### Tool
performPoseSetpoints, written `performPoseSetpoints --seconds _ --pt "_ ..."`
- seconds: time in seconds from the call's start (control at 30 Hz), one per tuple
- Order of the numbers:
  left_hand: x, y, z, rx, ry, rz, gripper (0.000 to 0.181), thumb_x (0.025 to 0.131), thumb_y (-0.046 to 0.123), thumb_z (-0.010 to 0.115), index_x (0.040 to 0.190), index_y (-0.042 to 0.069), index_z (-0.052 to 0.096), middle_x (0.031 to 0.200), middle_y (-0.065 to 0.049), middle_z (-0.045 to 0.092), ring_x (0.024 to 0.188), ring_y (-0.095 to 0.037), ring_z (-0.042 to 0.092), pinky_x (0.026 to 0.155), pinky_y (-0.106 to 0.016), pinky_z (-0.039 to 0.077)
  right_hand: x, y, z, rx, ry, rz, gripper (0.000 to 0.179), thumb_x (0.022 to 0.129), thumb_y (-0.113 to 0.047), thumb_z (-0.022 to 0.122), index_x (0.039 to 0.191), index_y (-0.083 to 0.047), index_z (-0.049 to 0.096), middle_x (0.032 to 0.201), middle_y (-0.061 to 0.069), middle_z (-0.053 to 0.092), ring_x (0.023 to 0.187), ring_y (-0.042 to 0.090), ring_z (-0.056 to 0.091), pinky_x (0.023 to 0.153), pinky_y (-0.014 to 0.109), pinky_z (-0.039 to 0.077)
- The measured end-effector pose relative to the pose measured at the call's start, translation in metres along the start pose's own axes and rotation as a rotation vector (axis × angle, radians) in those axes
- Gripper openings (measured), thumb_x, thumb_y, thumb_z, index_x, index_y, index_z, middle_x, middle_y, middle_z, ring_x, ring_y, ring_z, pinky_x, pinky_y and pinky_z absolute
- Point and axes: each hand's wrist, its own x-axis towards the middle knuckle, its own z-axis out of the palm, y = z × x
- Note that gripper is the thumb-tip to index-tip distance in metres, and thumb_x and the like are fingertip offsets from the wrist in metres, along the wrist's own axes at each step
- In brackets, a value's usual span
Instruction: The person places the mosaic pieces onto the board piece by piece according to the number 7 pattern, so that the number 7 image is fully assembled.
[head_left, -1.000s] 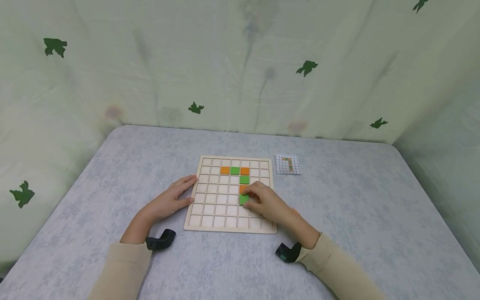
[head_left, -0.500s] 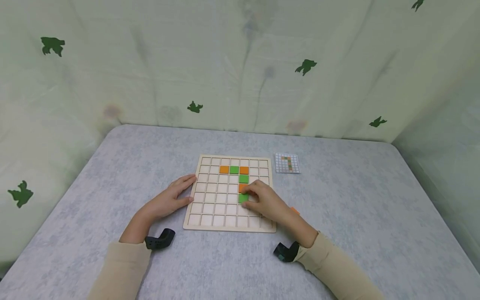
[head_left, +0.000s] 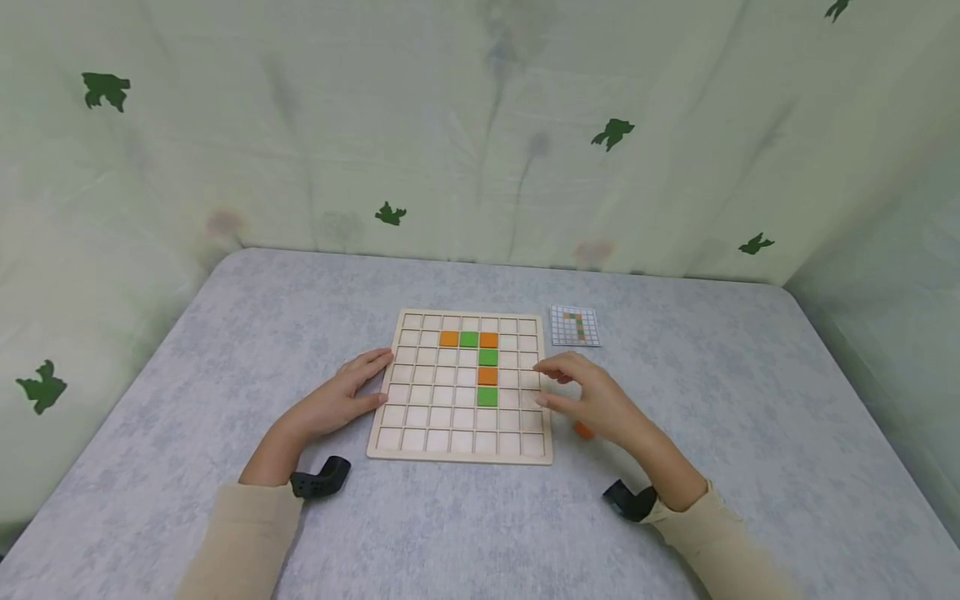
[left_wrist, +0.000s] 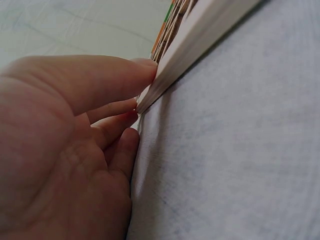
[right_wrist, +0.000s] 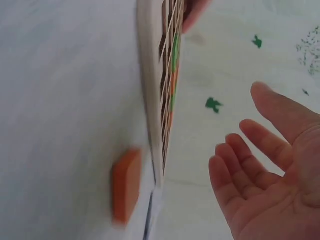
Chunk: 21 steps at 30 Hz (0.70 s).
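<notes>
A wooden grid board (head_left: 459, 460) lies on the table with orange and green square tiles in some of its cells. Three tiles form a row near the top, and the column below ends in a green tile (head_left: 487, 397). My left hand (head_left: 337, 398) touches the board's left edge, thumb and fingertips against the rim in the left wrist view. Over the board's right edge hovers my right hand (head_left: 596, 400), its fingers apart and holding nothing. Beneath that hand, an orange tile (right_wrist: 126, 185) lies on the table beside the board, partly covered in the head view.
A small card (head_left: 575, 326) printed with a grid and a coloured pattern lies right of the board's top corner. Curtains with green bird shapes (head_left: 613, 133) surround the table (head_left: 450, 533). Black wrist cameras (head_left: 322, 479) are worn on both wrists.
My right hand has left the lowest green tile and moved right to the board's edge, uncovering the column of tiles. The left hand has stayed at the left edge.
</notes>
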Motion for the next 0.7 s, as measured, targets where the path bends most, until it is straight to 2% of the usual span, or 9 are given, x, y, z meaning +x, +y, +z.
performPoseSetpoints --seconds 0.17,0.33,0.5,0.6,0.7 --pt "-0.001 0.001 -0.001 0.004 -0.005 0.007 0.063 0.092 0.018 0.054 0.143 0.002 0.021 0.147 -0.015 0.011 0.133 -0.035 0.003 0.099 -0.057 0.01 -0.026 0.016 -0.016 -0.04 -0.012 -0.021 0.045 0.076 -0.014 0.072 0.117 -0.005 0.057 0.115 0.002 0.054 0.1 0.025 0.053 0.081 0.038 0.044" --pt "-0.001 0.0 -0.002 0.0 -0.009 0.014 0.063 0.092 0.019 0.053 0.143 0.002 0.02 0.147 -0.015 0.011 0.133 -0.035 0.002 0.099 -0.057 0.009 -0.042 0.03 -0.022 -0.067 -0.106 0.007 0.046 0.076 -0.013 0.073 0.119 -0.006 0.056 0.116 0.003 0.054 0.1 0.021 0.052 0.083 0.036 0.043" --pt "0.0 -0.001 -0.001 -0.008 -0.01 0.017 0.063 0.092 0.02 0.053 0.143 0.002 0.02 0.147 -0.015 0.01 0.133 -0.035 0.002 0.099 -0.057 0.01 -0.05 0.039 -0.022 -0.063 -0.217 0.072 0.038 0.08 -0.012 0.069 0.117 -0.013 0.058 0.116 -0.004 0.054 0.106 0.015 0.048 0.089 0.034 0.039" --pt "0.0 -0.001 0.0 -0.009 -0.01 0.022 0.063 0.092 0.02 0.053 0.143 0.002 0.02 0.147 -0.014 0.011 0.133 -0.035 0.002 0.099 -0.057 0.01 -0.051 0.041 -0.022 -0.076 -0.218 0.09 0.035 0.079 -0.011 0.069 0.113 -0.015 0.06 0.114 -0.007 0.054 0.108 0.014 0.048 0.09 0.034 0.039" --pt "-0.001 -0.001 0.0 -0.01 -0.008 0.025 0.063 0.092 0.019 0.053 0.143 0.002 0.02 0.147 -0.015 0.011 0.133 -0.035 0.003 0.099 -0.057 0.01 -0.05 0.04 -0.02 -0.117 -0.204 0.092 0.03 0.079 -0.012 0.07 0.108 -0.013 0.062 0.108 -0.005 0.056 0.101 0.014 0.05 0.085 0.033 0.042"
